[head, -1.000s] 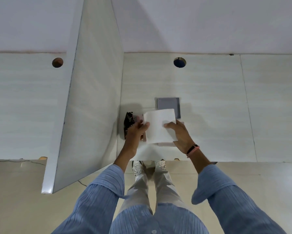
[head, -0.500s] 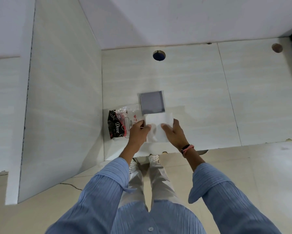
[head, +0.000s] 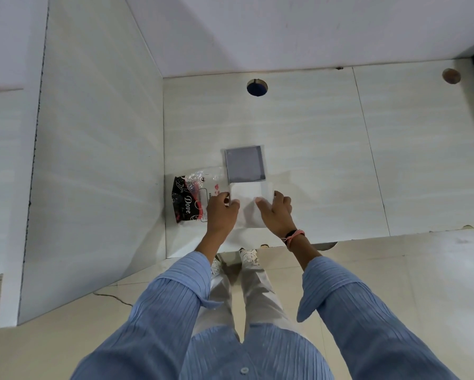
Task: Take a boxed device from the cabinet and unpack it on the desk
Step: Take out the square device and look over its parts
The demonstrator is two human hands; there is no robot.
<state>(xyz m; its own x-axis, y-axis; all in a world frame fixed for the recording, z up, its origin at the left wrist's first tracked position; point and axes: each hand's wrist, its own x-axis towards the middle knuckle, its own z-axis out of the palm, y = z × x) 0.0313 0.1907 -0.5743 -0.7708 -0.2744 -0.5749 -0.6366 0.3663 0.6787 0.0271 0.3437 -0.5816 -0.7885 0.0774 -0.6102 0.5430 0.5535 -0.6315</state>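
Note:
A flat white box point(head: 250, 204) lies on the white desk point(head: 326, 165) near its front edge. My left hand point(head: 220, 213) grips the box's left side and my right hand point(head: 275, 212) presses on its right half, thumb on top. Just behind the box sits a dark grey square piece point(head: 245, 163), flat on the desk. What is inside the white box is hidden.
A black and red Dove packet point(head: 193, 198) in clear plastic lies left of the box, against a tall white partition point(head: 93, 160). Cable holes point(head: 257, 86) mark the desk's back. My legs and shoes point(head: 248, 255) show below the desk edge.
The white box was tilted up in both hands; it has come down flat onto the desk. The camera has shifted, and the Dove packet is fully exposed at the left.

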